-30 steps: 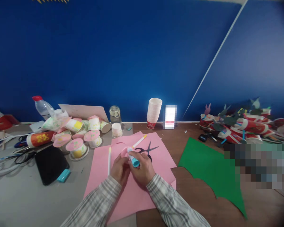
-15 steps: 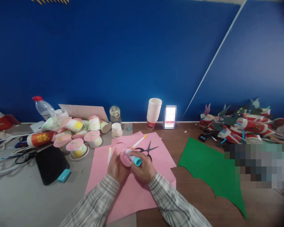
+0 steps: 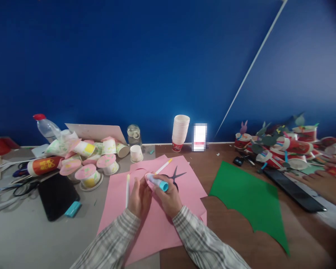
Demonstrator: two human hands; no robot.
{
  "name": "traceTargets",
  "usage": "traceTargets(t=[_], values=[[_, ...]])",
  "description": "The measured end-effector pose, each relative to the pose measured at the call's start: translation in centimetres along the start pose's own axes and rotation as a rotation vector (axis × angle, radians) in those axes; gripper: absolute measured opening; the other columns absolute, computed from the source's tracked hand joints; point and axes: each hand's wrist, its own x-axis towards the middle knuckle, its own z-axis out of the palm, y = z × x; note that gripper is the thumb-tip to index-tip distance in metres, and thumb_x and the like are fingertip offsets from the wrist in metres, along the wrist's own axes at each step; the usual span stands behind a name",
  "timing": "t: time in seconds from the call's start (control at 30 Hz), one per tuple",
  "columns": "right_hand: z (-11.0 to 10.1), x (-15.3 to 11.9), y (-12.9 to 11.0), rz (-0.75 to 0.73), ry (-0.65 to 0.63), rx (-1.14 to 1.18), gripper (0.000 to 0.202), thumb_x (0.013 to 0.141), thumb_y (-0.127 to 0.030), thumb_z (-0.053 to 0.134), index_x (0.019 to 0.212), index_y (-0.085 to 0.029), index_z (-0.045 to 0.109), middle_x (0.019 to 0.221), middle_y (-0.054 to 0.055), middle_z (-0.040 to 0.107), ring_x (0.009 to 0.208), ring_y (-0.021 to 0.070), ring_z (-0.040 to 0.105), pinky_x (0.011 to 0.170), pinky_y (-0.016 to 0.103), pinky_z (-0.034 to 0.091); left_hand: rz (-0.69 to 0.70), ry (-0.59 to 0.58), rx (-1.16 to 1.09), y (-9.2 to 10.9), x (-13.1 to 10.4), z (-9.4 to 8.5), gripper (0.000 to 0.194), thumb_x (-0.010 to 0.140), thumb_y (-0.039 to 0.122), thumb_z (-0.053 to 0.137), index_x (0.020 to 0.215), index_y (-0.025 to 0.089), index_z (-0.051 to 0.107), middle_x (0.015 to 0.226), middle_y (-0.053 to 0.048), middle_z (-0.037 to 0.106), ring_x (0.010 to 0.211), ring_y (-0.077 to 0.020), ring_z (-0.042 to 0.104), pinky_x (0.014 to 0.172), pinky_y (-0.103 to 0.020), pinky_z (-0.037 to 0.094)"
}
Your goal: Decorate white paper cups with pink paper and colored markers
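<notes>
Right hand (image 3: pixel 170 197) clasps a glue stick (image 3: pixel 158 181); half-curled left hand (image 3: pixel 140 198) holds a mostly hidden pink disc (image 3: pixel 149 183).

Soft focus, dark top-R cnr, pale sheen on wall (image 3: pixel 308 59)

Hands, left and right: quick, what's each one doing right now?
Left hand: closed, holding a small pink paper piece.
Right hand: closed around a glue stick.

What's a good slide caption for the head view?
Over pink sheets: glue stick in right hand, small pink paper piece in left hand.
</notes>
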Motion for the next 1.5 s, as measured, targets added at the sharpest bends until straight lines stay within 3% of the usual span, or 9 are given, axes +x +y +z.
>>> traceTargets(t=[0.07, 0.23, 0.4, 0.53, 0.67, 0.9, 1.13, 1.3, 1.5], values=[[-0.5, 0.1, -0.3, -0.077, -0.124, -0.176, 0.027, 0.065, -0.017, 0.064, 0.090, -0.023, 0.069, 0.093, 0.001, 0.072, 0.082, 0.0177, 0.066, 0.073, 0.025, 0.055, 0.023, -0.019, -0.008, 0.5, 0.0, 0.1, 0.061, 0.065, 0.065, 0.049, 0.096, 0.013, 0.060, 0.094, -0.009, 0.067, 0.102, -0.0271, 0.054, 0.093, -0.040, 0.041], [-2.0, 0.9, -0.7, -0.122, -0.280, -0.320, 0.033, 0.062, -0.008, 0.059, 0.088, -0.026, 0.071, 0.091, -0.001, 0.074, 0.085, 0.0202, 0.068, 0.079, 0.030, 0.055, 0.016, -0.018, -0.016, 0.9, -0.1, 0.7, 0.061, 0.067, 0.064, 0.046, 0.091, 0.011, 0.062, 0.089, -0.011, 0.068, 0.101, -0.0286, 0.054, 0.092, -0.041, 0.042], [-1.6, 0.8, -0.8, -0.122, -0.155, -0.340, 0.033, 0.067, -0.015, 0.061, 0.097, -0.027, 0.068, 0.102, 0.001, 0.072, 0.096, 0.0233, 0.065, 0.087, 0.035, 0.052, 0.045, -0.022, 0.004, 0.2, -0.2, 0.6, 0.059, 0.064, 0.065, 0.050, 0.094, 0.015, 0.061, 0.097, -0.009, 0.066, 0.105, -0.0272, 0.051, 0.095, -0.040, 0.039], [-0.6, 0.4, -0.7, -0.064, 0.028, -0.272, 0.026, 0.068, -0.021, 0.061, 0.093, -0.026, 0.068, 0.092, 0.000, 0.074, 0.085, 0.0216, 0.068, 0.080, 0.032, 0.056, 0.062, -0.024, 0.032, -0.2, -0.5, 0.3, 0.059, 0.062, 0.062, 0.056, 0.104, 0.021, 0.056, 0.105, -0.005, 0.064, 0.109, -0.0250, 0.049, 0.097, -0.038, 0.038], [0.0, 0.0, -0.8, -0.062, 0.073, -0.246, 0.025, 0.070, -0.024, 0.062, 0.094, -0.026, 0.067, 0.095, 0.001, 0.073, 0.087, 0.0211, 0.068, 0.081, 0.031, 0.055, 0.028, -0.050, 0.025, 0.0, -0.4, 0.2, 0.063, 0.061, 0.064, 0.055, 0.106, 0.021, 0.055, 0.105, -0.005, 0.064, 0.107, -0.0253, 0.050, 0.096, -0.039, 0.039], [-1.1, 0.6, -0.5, -0.032, -0.209, -0.232, 0.024, 0.066, -0.015, 0.062, 0.087, -0.025, 0.069, 0.092, -0.001, 0.072, 0.083, 0.0190, 0.067, 0.077, 0.029, 0.054, -0.011, 0.002, 0.024, 1.1, 0.0, 0.4, 0.060, 0.065, 0.064, 0.049, 0.093, 0.012, 0.061, 0.088, -0.011, 0.069, 0.099, -0.0284, 0.055, 0.090, -0.042, 0.043], [-2.2, 1.0, -1.4, -0.043, -0.331, -0.287, 0.035, 0.057, -0.004, 0.055, 0.081, -0.024, 0.071, 0.088, -0.002, 0.073, 0.082, 0.0185, 0.068, 0.072, 0.026, 0.054, -0.012, 0.048, 0.109, 0.9, 0.0, -0.1, 0.058, 0.058, 0.064, 0.057, 0.088, 0.015, 0.062, 0.082, -0.008, 0.068, 0.082, -0.0256, 0.061, 0.072, -0.036, 0.051], [-2.2, 0.7, -1.8, -0.092, -0.350, -0.348, 0.038, 0.057, -0.002, 0.053, 0.081, -0.026, 0.072, 0.086, -0.003, 0.074, 0.080, 0.0187, 0.068, 0.074, 0.028, 0.055, -0.020, 0.075, 0.170, 0.6, 0.4, -0.4, 0.041, 0.055, 0.042, 0.069, 0.086, 0.017, 0.062, 0.069, -0.002, 0.066, 0.067, -0.0199, 0.061, 0.059, -0.029, 0.050], [-2.3, 0.9, -1.7, -0.120, -0.330, -0.377, 0.041, 0.058, -0.001, 0.048, 0.084, -0.023, 0.071, 0.088, -0.001, 0.074, 0.080, 0.0173, 0.069, 0.073, 0.025, 0.055, -0.012, 0.064, 0.207, 0.6, 0.2, 0.2, 0.041, 0.045, 0.019, 0.067, 0.085, 0.014, 0.063, 0.072, -0.003, 0.067, 0.071, -0.0215, 0.060, 0.055, -0.028, 0.050]])
